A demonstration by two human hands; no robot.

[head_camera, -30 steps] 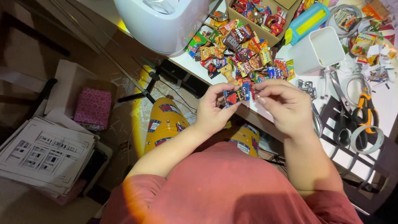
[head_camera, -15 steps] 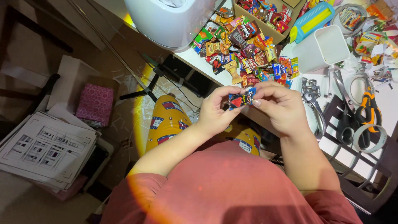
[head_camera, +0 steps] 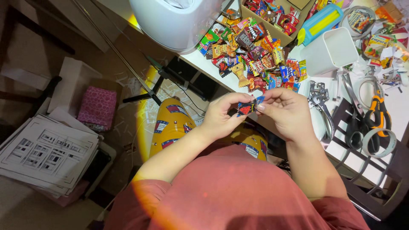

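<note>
A: What is held at this moment?

B: A small wrapped candy [head_camera: 249, 106], blue and red, is pinched between both hands just off the near edge of the white table [head_camera: 200, 59]. The left hand [head_camera: 221, 117] is closed on its left end with thumb and fingers; the right hand [head_camera: 287, 113] is closed on its right end. The candy is held in the air, not resting on the table.

A: Which step is judged to be in hand?

B: The wrapper looks to be gripped at both ends, so a single piece is judged to be handled or inspected, perhaps twisted or straightened. Whether it is sealed or already opened cannot be told.

A: What lies near the table?

B: On the table, just beyond the hands, a heap of bright candies [head_camera: 251, 55] is spread. Further in, a cardboard box [head_camera: 272, 17] filled with more sweets is seen, and a white square cup [head_camera: 330, 51] stands beside it. Scissors [head_camera: 377, 113] with orange handles and a metal punch [head_camera: 321, 100] lie toward the right end. A white rounded appliance [head_camera: 177, 19] sits at the left end. Below the table, a yellow sack [head_camera: 172, 125] is stood by the knees.

A: What is called for in any further handling?

B: A firm pinch on both ends is needed, with the piece kept level so that it is not dropped past the table edge.
</note>
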